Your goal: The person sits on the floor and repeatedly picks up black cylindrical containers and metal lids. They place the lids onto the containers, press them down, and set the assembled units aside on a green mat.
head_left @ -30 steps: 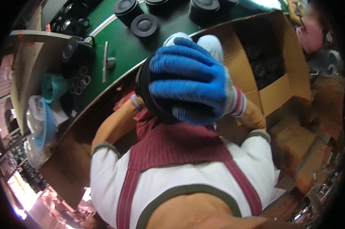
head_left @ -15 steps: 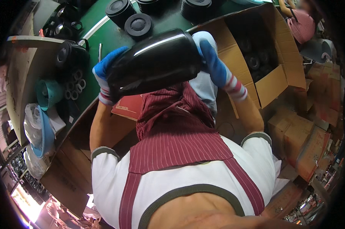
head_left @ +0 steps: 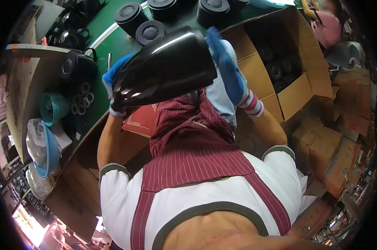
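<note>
A large glossy black tapered vessel (head_left: 165, 68), like the body of a thermal jug, lies tilted in front of me, its wide end up and to the right. My left hand (head_left: 113, 81), in a blue and white knit glove, is closed around its narrow end; the vessel hides part of those fingers. Beside the wide end, my right hand (head_left: 232, 73), gloved the same way, is open with its fingers stretched out flat. Whether its fingertips touch the vessel's rim I cannot tell.
Several black round lids (head_left: 150, 32) are stacked on the green table (head_left: 107, 12). Left are a black jug (head_left: 78, 64), white rings (head_left: 81, 100) and a teal bowl (head_left: 55, 109). An open carton (head_left: 294, 93) with dark round parts stands right. A person in pink (head_left: 326, 29) sits beyond.
The vessel has tipped more steeply, its wide end moving up and left. My right hand has come off the wide end and its fingers have straightened. My left hand keeps its hold.
</note>
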